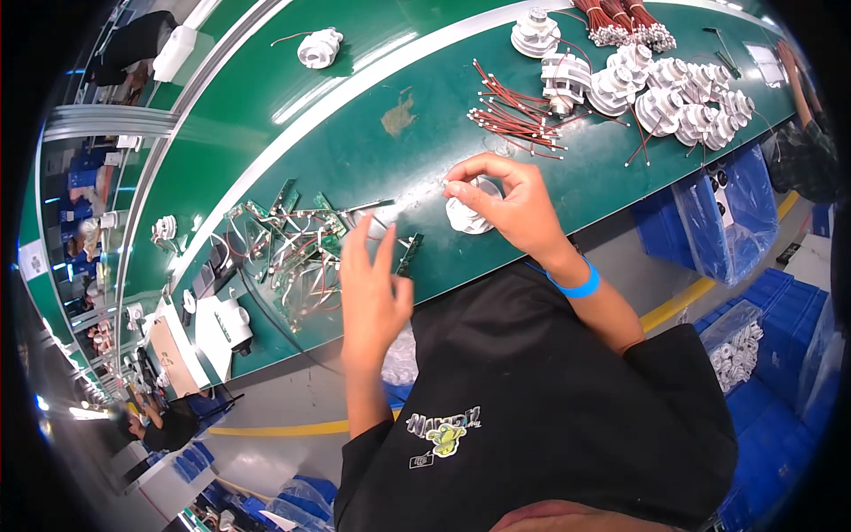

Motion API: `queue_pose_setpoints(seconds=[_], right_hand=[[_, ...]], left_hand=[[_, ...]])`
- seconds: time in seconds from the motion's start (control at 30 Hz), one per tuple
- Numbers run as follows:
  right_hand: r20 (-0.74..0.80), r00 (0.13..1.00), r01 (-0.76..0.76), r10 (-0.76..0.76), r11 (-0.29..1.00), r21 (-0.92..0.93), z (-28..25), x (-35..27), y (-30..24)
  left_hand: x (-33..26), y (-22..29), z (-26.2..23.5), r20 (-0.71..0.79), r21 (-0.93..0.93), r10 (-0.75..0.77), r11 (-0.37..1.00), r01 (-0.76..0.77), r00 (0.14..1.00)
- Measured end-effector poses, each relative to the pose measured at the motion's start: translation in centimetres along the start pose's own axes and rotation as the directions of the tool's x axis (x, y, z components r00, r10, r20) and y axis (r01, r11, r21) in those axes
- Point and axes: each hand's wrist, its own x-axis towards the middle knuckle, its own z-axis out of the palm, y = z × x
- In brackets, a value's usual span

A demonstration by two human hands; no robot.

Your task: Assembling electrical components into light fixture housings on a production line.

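Observation:
My left hand [372,288] hovers at the near side of a tangle of green circuit boards with thin wires [288,235]. Its fingers are stretched and spread, with nothing seen between them. A thin dark strip [368,206] lies just beyond those fingertips. My right hand [514,199] is bent over a round white plastic part [468,217] on the green table. Thumb and forefinger meet in a pinch at that part's upper left; a tiny pale bit shows at the tips, too small to name. The hand partly hides the white part.
Red-brown wires with white connectors [519,120] lie beyond my right hand. Several white plastic assemblies [660,106] crowd the table's right side, near bundled wires [625,27]. Blue bins [656,235] stand below the table's edge. Another person's arm [798,89] reaches in at far right.

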Motion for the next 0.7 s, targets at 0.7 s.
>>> queue_pose_setpoints(seconds=[0.7], right_hand=[[0.2,0.913,0.405,-0.355,0.848,-0.343,2.9,0.7,-1.3]], left_hand=[[0.6,-0.8,2.7,-0.045,-0.999,-0.58,0.021,-0.041,0.813]])
